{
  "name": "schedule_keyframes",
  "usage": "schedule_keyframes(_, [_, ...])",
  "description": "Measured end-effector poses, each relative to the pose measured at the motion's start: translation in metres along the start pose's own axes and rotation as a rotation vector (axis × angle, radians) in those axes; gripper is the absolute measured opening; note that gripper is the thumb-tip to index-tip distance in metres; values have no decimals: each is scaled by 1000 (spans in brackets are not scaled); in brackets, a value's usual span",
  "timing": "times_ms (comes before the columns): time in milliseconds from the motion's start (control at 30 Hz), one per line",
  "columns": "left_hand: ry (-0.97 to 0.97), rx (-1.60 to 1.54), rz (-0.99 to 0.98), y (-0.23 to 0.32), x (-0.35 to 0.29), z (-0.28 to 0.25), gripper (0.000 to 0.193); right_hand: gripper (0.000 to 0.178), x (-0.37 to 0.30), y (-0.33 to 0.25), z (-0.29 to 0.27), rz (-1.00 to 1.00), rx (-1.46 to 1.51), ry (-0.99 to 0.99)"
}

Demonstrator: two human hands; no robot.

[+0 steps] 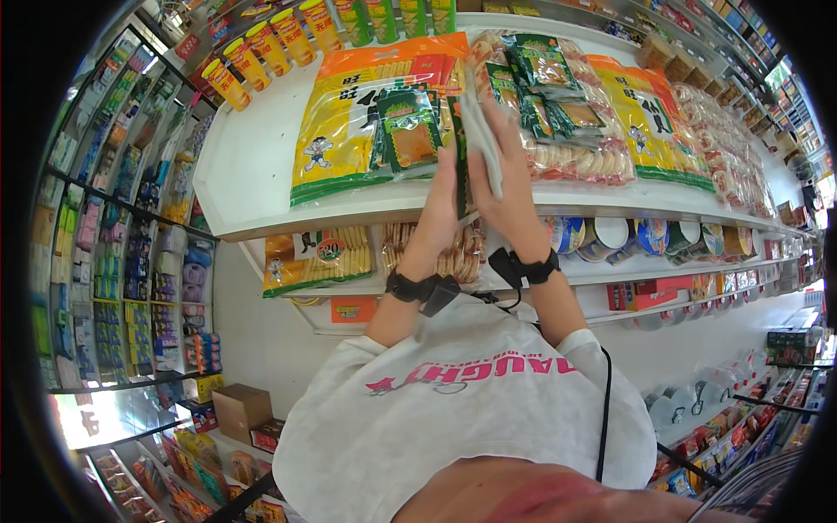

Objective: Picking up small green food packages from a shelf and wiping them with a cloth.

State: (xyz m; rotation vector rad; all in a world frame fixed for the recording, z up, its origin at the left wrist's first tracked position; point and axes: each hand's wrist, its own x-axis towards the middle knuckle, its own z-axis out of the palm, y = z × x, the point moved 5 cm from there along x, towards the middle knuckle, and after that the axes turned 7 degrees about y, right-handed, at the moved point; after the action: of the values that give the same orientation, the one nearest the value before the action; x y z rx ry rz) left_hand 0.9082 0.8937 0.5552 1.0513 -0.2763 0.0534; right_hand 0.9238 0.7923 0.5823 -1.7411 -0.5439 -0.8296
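My left hand point(442, 193) and my right hand point(506, 179) face each other palm to palm above the white shelf, fingers pointing away from me. Pressed upright between them are dark green snack packets point(463, 170), seen mostly edge-on. Against my right palm lies a flat greyish-white piece point(479, 144); whether it is a packet's back or a cloth, I cannot tell. Left of my hands, several green packets point(410, 131) rest on a large yellow bag of rice crackers point(331, 113). To the right, more green packets point(545, 65) are piled on a clear bag of wrapped crackers point(580, 161).
Yellow snack tubs point(272, 54) and green canisters point(381, 22) line the shelf's back. Another yellow cracker bag point(649, 122) lies at the right. Below the shelf edge point(366, 220) sit cracker bags point(327, 254) and round tins point(606, 235). A stocked rack point(131, 235) stands left, beside a cardboard box point(244, 411).
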Motion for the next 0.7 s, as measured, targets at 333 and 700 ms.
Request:
schedule_keyframes(333, [110, 258, -179, 12, -8, 1, 59, 47, 6, 2, -17, 51, 81, 62])
schedule_keyframes(700, [-161, 288, -178, -16, -7, -4, 54, 39, 11, -12, -26, -211, -143, -25])
